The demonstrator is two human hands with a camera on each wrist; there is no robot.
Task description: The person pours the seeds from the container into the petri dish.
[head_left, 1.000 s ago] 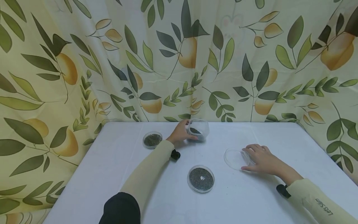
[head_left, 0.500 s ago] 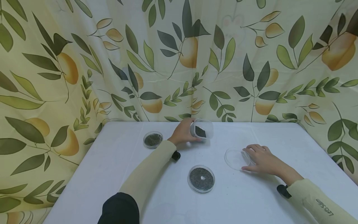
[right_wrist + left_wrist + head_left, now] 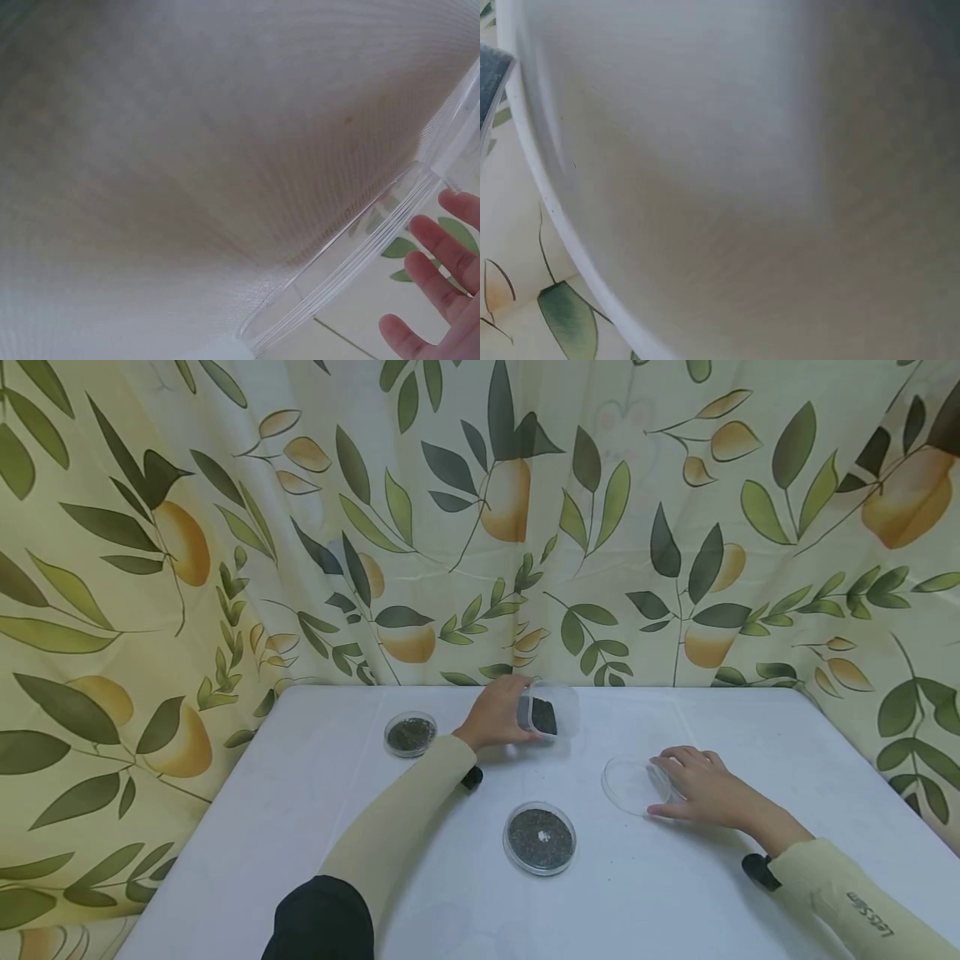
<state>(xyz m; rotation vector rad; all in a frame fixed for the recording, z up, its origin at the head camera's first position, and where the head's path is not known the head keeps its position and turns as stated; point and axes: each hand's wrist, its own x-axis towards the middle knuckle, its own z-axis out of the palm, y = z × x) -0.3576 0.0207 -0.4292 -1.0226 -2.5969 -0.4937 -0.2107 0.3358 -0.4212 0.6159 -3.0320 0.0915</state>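
Observation:
My left hand (image 3: 491,714) grips a clear plastic tub (image 3: 570,710) near the far table edge. The tub is tilted, its mouth facing right, and dark granules (image 3: 543,717) lie inside. Only a corner of the tub (image 3: 493,79) shows in the left wrist view. My right hand (image 3: 697,787) rests at the side of a clear round dish (image 3: 618,802), fingers spread about its rim. In the right wrist view the fingertips (image 3: 424,225) are close to the stacked clear rims (image 3: 352,259); firm contact cannot be made out.
A round dish of dark grey granules (image 3: 538,839) with a pale spot stands front centre. Another dish of dark greenish bits (image 3: 410,735) is at the back left, beside my left forearm. The white table (image 3: 300,793) ends at a leaf-patterned curtain (image 3: 600,527).
My left hand has moved slightly right with the tub and turned it further onto its side; more of the dark granules show. The right hand stays in place.

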